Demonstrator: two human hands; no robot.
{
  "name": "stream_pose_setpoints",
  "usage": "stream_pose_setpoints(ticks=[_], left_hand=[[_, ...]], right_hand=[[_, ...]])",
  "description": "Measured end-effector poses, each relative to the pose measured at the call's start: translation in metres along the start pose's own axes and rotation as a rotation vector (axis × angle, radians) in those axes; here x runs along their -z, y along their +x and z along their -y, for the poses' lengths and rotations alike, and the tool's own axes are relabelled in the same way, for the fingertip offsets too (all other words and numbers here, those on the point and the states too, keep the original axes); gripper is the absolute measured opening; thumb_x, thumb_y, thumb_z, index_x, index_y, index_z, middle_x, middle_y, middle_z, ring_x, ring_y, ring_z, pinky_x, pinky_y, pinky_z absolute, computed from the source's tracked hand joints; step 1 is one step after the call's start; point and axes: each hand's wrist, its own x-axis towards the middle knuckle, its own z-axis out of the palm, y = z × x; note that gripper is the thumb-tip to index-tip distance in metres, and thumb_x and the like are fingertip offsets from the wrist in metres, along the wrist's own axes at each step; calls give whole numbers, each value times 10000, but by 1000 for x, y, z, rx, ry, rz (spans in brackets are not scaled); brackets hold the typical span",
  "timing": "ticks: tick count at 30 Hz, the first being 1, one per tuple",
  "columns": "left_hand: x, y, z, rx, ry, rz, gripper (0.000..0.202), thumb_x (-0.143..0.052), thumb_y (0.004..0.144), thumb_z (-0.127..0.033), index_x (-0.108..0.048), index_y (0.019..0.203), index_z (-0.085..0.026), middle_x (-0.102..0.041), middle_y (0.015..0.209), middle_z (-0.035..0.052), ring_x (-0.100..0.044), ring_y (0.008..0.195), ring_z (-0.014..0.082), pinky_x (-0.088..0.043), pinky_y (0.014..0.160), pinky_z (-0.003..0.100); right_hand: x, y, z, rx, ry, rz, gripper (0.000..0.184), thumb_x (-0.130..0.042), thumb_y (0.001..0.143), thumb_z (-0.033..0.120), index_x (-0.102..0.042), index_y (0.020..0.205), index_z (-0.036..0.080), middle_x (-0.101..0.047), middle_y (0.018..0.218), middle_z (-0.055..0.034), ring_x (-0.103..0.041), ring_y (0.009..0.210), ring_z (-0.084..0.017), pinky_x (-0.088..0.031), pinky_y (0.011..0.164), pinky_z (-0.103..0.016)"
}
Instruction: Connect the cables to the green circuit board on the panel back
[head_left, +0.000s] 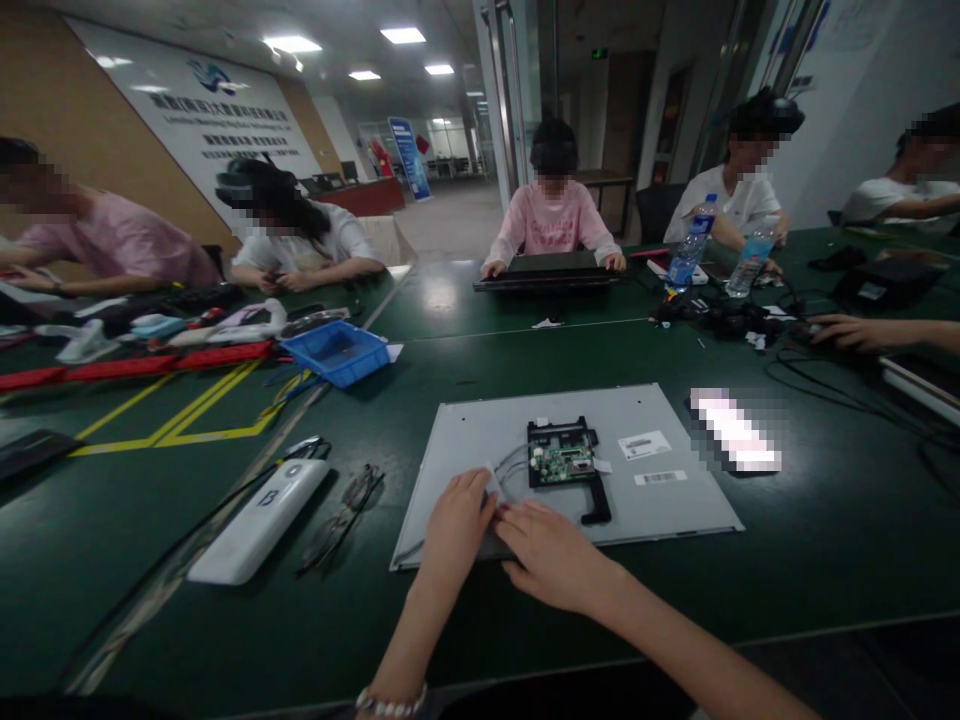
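A flat grey metal display panel (480, 430) lies on the table with its back up. A green circuit board (559, 461) sits in a black plastic bracket (598, 500) on it, and thin grey cables (512, 462) run left from the board. My left hand (456, 515) rests over the panel's near left part, its fingers closed at a small whitish strip (492, 482) by the cables. My right hand (553, 552) touches it from the right, fingertips pressed together beside the strip. What the right fingers pinch is hidden.
Left of the panel lie a white power bank (259, 522) and eyeglasses (341, 520). A blue tray (337, 352) stands farther back. On the right are a lit phone (735, 430), bottles (691, 245) and black cables. Across the table a person holds a dark panel (547, 275); other people sit around.
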Motion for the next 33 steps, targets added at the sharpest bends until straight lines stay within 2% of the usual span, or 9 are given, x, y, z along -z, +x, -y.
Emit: stream_pose_setpoints(ticks=[4,7,10,15,20,23,26,30,33], left_hand=[[-5,-5,-10,29,83,7,313,-448,892,-160,-551,1185,-120,-581,1235,123,-551,1111,226,-423,970,345],[-6,-5,-12,23,93,29,353,-395,905,-127,-527,1231,-93,-543,1293,129,-540,1151,206,-406,996,319],[-5,-5,-11,32,89,43,365,-388,919,-160,-511,1257,-98,-529,1313,111,-545,1150,192,-404,999,303],[-6,-5,-16,6,187,64,388,-376,915,-148,-488,1283,-94,-502,1335,123,-495,1211,211,-356,1035,364],[-8,-10,-21,29,209,64,414,-339,924,-171,-454,1318,-114,-439,1389,108,-434,1266,206,-336,1045,386],[-9,-15,-21,36,184,51,433,-331,931,-216,-412,1350,-145,-404,1416,90,-410,1284,195,-335,1042,390],[-8,-17,-22,42,171,56,448,-324,928,-223,-381,1367,-152,-378,1433,87,-379,1305,198,-324,1043,410],[-1,-14,-25,69,145,100,442,-369,906,-215,-394,1344,-159,-393,1426,100,-378,1304,208,-307,1048,420],[5,-8,-26,101,113,141,435,-422,880,-214,-404,1312,-167,-432,1398,116,-426,1264,227,-323,1024,448]], right_hand=[[-3,-12,6,4,-3,14,670,-560,805,418,-363,1346,75,-408,1398,-177,-349,1305,-266,-226,1118,-420],[-6,-17,11,-27,-4,27,743,-546,793,499,-344,1362,66,-337,1441,-193,-287,1339,-282,-194,1122,-439],[-8,-20,16,-45,-6,40,766,-554,780,510,-343,1366,65,-301,1458,-200,-250,1356,-287,-182,1123,-439],[-10,-26,24,-76,1,29,809,-563,769,516,-310,1387,59,-248,1479,-205,-215,1369,-297,-183,1121,-448],[-13,-30,29,-95,7,28,852,-589,752,515,-293,1391,35,-264,1468,-222,-231,1362,-306,-197,1118,-448],[-14,-31,31,-102,3,23,831,-616,742,493,-331,1368,26,-282,1458,-230,-240,1358,-311,-205,1117,-443],[-9,-33,30,-104,27,16,731,-610,769,444,-377,1347,61,-326,1443,-209,-289,1338,-300,-235,1105,-456],[12,-41,21,-70,129,3,556,-542,841,339,-411,1338,128,-459,1369,-147,-410,1268,-241,-313,1072,-410],[34,-51,4,-114,213,-81,449,-492,871,299,-467,1304,184,-509,1328,-95,-448,1234,-209,-346,1052,-381]])
